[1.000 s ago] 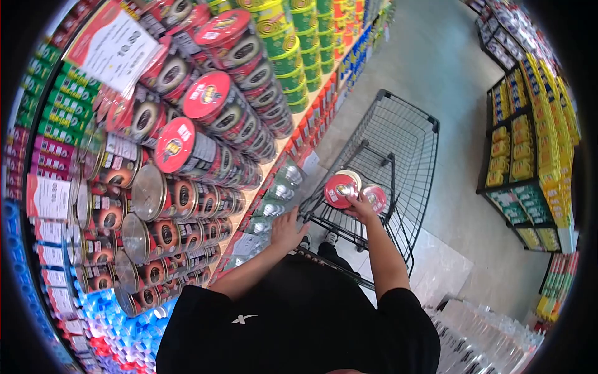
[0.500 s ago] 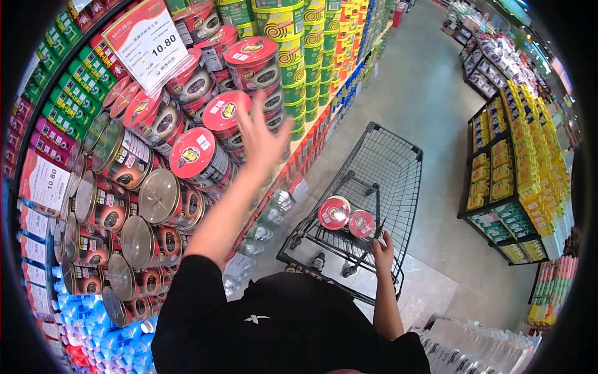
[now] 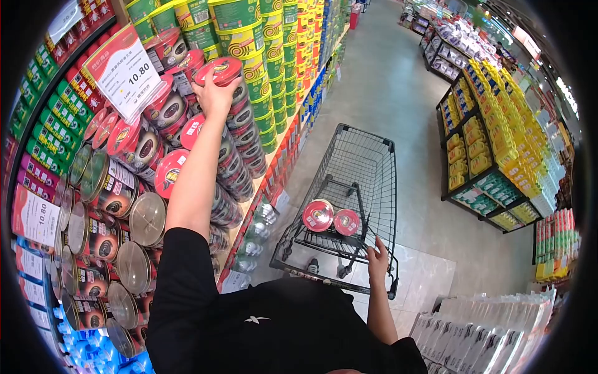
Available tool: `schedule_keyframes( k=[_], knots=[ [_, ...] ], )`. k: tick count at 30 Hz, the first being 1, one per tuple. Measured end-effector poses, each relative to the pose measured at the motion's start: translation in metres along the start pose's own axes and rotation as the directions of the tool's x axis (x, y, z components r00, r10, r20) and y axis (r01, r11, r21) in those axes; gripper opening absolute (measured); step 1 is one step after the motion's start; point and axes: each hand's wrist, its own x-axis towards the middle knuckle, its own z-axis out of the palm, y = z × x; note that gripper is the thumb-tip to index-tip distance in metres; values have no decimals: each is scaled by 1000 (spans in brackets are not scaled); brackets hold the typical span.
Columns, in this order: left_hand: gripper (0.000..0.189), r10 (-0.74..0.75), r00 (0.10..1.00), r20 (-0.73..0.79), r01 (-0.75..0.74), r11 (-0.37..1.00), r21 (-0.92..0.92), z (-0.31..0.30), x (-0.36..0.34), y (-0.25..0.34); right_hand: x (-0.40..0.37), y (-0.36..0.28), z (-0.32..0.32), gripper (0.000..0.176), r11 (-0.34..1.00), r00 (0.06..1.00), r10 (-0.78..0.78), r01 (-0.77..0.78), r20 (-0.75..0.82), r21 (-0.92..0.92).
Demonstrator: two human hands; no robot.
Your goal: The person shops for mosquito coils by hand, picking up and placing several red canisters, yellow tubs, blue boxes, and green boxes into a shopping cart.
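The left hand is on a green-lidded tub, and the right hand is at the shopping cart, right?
Not quite: the head view shows the left hand on a red-lidded tub, not a green-lidded one. The right hand is at the shopping cart.

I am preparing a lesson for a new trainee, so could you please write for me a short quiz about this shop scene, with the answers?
1. Multiple choice: which of the person's hands touches a red-lidded tub in the stacks? A) left; B) right.
2. Counting: how many red lids can be seen inside the shopping cart?
3. Fill in: the largest price sign reads ____.

Key: 1. A, the left hand. 2. Two. 3. 10.80.
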Motion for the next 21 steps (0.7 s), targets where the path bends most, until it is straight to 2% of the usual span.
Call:
schedule_keyframes(
  k=[2,3,5,7,9,11,13,14,16,18,21],
  knots=[
    [89,0,999,-39,0,1000,-4,0,-3,2,-2,5,2,56,999,1000,-9,9,0,32],
    [88,12,998,-61,-13,1000,-12,-1,-3,2,-2,2,0,56,998,997,64,-65,44,5],
    [84,6,997,-73,-10,999,-49,-2,-7,1,-2,10,3,56,999,998,43,-44,42,16],
    [83,71,991,-112,-82,992,-94,-4,-14,0,-8,5,11,55,999,1000,-2,2,5,38],
    [81,151,974,-169,-171,979,-110,-11,-24,2,-7,16,16,55,999,999,-45,45,13,29],
    [80,229,953,-198,-270,940,-209,-24,-40,11,0,24,21,56,998,997,-56,55,56,19],
    [74,297,928,-226,-350,904,-247,-42,-67,28,-6,-20,34,56,997,994,-37,30,106,67],
    [75,341,922,-185,-383,877,-291,-51,-83,35,-8,-46,43,56,996,991,-25,13,128,90],
    [77,427,900,-90,-427,818,-386,-66,-120,42,-4,-79,58,56,971,967,-94,38,235,236],
    [78,500,865,29,-422,759,-496,-76,-163,46,-2,-111,70,57,948,935,-139,30,327,317],
    [84,565,780,268,-277,696,-662,-93,-231,56,-11,-166,74,63,904,859,-105,-128,502,408]
  ],
)
